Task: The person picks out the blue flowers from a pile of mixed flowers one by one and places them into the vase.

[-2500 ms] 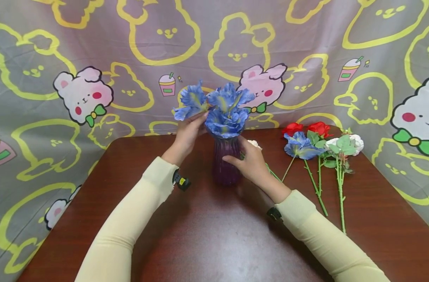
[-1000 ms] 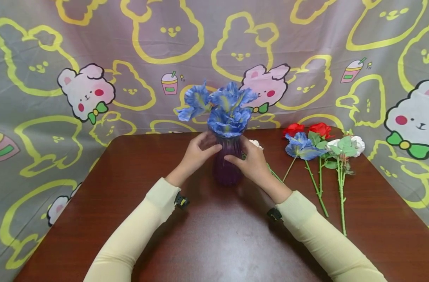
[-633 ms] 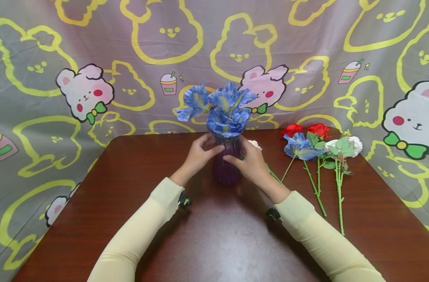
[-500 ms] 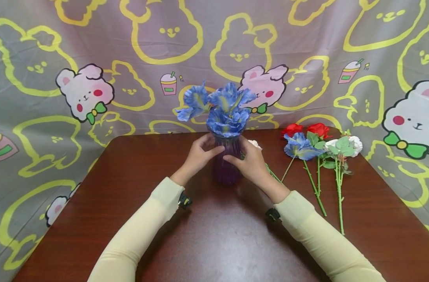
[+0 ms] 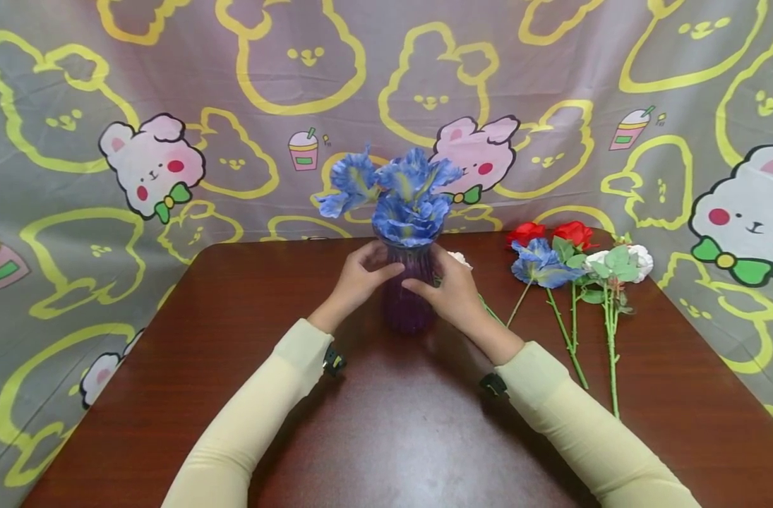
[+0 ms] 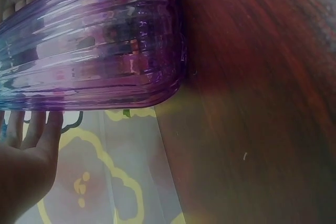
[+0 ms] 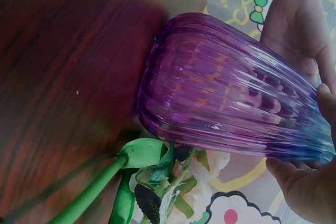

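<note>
A ribbed purple glass vase (image 5: pixel 409 303) stands upright on the table, with several blue artificial irises (image 5: pixel 406 187) in its mouth. One iris bloom leans out to the left. My left hand (image 5: pixel 363 276) holds the vase's left side below the rim, thumb across the front. From the right, my right hand (image 5: pixel 454 288) grips the vase at about the same height. Fingers of both hands go behind the vase, partly hidden in the head view. In the right wrist view the vase (image 7: pixel 226 87) narrows from its broad purple base to a bluish neck between both hands.
Right of the vase, loose artificial flowers lie on the brown table (image 5: pixel 265 303): red roses (image 5: pixel 574 233), a blue iris (image 5: pixel 543 264) and white roses (image 5: pixel 640 262) on green stems. Another white flower (image 5: pixel 459 260) lies partly behind my right hand. A patterned curtain (image 5: pixel 335 77) hangs around the table.
My left hand has let go of the leftmost iris and come down to the vase's side. My right hand has stayed on the vase. Over the last half second almost nothing has moved.
</note>
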`<state>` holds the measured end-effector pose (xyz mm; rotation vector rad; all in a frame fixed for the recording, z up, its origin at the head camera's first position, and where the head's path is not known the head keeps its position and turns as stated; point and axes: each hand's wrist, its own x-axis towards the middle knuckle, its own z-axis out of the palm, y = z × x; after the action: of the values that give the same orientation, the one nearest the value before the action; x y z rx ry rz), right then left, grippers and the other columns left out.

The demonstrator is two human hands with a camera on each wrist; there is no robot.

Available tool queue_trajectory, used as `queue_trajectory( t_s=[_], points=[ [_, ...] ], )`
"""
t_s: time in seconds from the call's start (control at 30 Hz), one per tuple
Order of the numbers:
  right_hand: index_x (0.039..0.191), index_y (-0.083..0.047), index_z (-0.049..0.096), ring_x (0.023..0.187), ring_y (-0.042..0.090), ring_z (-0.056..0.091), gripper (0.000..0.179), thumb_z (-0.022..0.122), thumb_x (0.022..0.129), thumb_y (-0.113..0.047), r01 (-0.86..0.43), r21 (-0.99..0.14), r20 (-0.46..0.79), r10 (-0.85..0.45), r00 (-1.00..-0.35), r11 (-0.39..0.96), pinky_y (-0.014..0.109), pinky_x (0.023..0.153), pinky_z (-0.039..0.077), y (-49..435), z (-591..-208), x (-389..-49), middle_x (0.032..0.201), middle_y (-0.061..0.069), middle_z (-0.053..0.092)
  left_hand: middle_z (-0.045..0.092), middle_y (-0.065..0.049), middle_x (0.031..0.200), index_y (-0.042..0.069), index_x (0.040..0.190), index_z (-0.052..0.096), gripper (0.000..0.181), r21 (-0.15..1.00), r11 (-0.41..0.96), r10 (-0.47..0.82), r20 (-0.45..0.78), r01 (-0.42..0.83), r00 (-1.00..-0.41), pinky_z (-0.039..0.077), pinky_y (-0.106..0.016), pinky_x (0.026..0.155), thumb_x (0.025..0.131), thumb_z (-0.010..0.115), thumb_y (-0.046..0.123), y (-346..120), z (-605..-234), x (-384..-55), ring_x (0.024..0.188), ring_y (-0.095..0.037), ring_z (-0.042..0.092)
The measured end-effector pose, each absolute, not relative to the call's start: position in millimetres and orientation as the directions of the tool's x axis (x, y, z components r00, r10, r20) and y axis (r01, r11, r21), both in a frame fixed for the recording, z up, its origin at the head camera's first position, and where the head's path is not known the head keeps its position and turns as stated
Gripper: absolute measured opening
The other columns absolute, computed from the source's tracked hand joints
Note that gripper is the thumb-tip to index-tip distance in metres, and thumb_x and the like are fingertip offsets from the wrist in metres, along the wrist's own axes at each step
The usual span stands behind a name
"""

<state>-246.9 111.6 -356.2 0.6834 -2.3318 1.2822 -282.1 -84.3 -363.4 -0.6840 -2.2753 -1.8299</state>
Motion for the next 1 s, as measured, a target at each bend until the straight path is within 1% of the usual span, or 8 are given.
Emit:
queue_trajectory(
  t_s=[0.17, 0.37, 0.5, 0.6, 0.8, 0.83, 0.93, 1.0],
  points=[
    [0.137, -0.001, 0.049, 0.114, 0.026, 0.059, 0.069, 0.081, 0.081, -0.025, -0.586, -0.641, 0.552, -0.232, -0.801, 0.496, 0.043, 0.093, 0.05, 113, -355, -247, 0.126, 0.016, 0.062, 0.064, -0.014, 0.12, 0.002, 0.127, 0.06, 0.043, 0.883, 0.147, 0.262, 0.4, 0.446, -0.878, 0.048, -0.038, 0.096, 0.087, 0.074, 0.011, -83, -363, -282, 0.113, -0.024, 0.059],
    [0.14, -0.001, 0.047, 0.118, 0.026, 0.057, 0.073, 0.081, 0.081, -0.028, -0.583, -0.623, 0.543, -0.248, -0.802, 0.521, 0.045, 0.096, 0.048, 115, -354, -248, 0.131, 0.015, 0.059, 0.065, -0.013, 0.119, 0.002, 0.126, 0.06, 0.041, 0.88, 0.149, 0.264, 0.404, 0.451, -0.876, 0.048, -0.037, 0.095, 0.087, 0.073, 0.011, -83, -364, -282, 0.112, -0.023, 0.06],
    [0.14, -0.001, 0.047, 0.112, 0.028, 0.059, 0.074, 0.082, 0.08, -0.029, -0.585, -0.604, 0.537, -0.266, -0.801, 0.542, 0.045, 0.092, 0.05, 117, -351, -247, 0.129, 0.015, 0.06, 0.064, -0.015, 0.12, 0.001, 0.126, 0.06, 0.042, 0.886, 0.156, 0.264, 0.388, 0.436, -0.883, 0.047, -0.037, 0.097, 0.088, 0.073, 0.011, -84, -365, -283, 0.113, -0.024, 0.059],
    [0.14, -0.001, 0.047, 0.111, 0.03, 0.06, 0.075, 0.083, 0.079, -0.028, -0.584, -0.603, 0.528, -0.277, -0.802, 0.543, 0.045, 0.089, 0.052, 121, -349, -246, 0.13, 0.016, 0.059, 0.061, -0.018, 0.125, 0.0, 0.13, 0.057, 0.046, 0.897, 0.167, 0.259, 0.361, 0.41, -0.896, 0.046, -0.039, 0.099, 0.088, 0.073, 0.011, -85, -364, -283, 0.117, -0.028, 0.057],
    [0.143, -0.001, 0.044, 0.121, 0.032, 0.054, 0.08, 0.083, 0.079, -0.029, -0.52, -0.646, 0.462, -0.256, -0.849, 0.558, 0.047, 0.095, 0.048, 138, -343, -244, 0.137, 0.017, 0.054, 0.058, -0.021, 0.129, -0.003, 0.133, 0.054, 0.049, 0.902, 0.176, 0.257, 0.346, 0.395, -0.902, 0.043, -0.042, 0.102, 0.088, 0.072, 0.008, -85, -361, -282, 0.121, -0.032, 0.054],
    [0.143, -0.001, 0.043, 0.121, 0.033, 0.055, 0.081, 0.083, 0.079, -0.03, -0.5, -0.656, 0.444, -0.246, -0.862, 0.566, 0.047, 0.095, 0.048, 141, -342, -243, 0.137, 0.018, 0.054, 0.058, -0.021, 0.129, -0.002, 0.133, 0.055, 0.049, 0.902, 0.175, 0.256, 0.346, 0.395, -0.903, 0.043, -0.041, 0.101, 0.088, 0.072, 0.008, -85, -361, -282, 0.12, -0.031, 0.054],
    [0.143, 0.001, 0.043, 0.111, 0.037, 0.06, 0.081, 0.082, 0.08, -0.033, -0.44, -0.663, 0.397, -0.213, -0.893, 0.606, 0.048, 0.089, 0.051, 153, -340, -241, 0.136, 0.02, 0.054, 0.061, -0.018, 0.125, -0.001, 0.13, 0.057, 0.047, 0.899, 0.179, 0.248, 0.351, 0.399, -0.903, 0.045, -0.039, 0.099, 0.088, 0.073, 0.009, -84, -362, -283, 0.117, -0.028, 0.057],
    [0.142, 0.001, 0.044, 0.108, 0.037, 0.06, 0.079, 0.081, 0.08, -0.033, -0.405, -0.661, 0.375, -0.189, -0.908, 0.632, 0.049, 0.087, 0.051, 162, -340, -241, 0.135, 0.021, 0.054, 0.062, -0.016, 0.123, 0.001, 0.129, 0.058, 0.047, 0.898, 0.18, 0.247, 0.354, 0.402, -0.902, 0.046, -0.038, 0.098, 0.087, 0.075, 0.014, -84, -364, -283, 0.115, -0.026, 0.057]
  ],
)
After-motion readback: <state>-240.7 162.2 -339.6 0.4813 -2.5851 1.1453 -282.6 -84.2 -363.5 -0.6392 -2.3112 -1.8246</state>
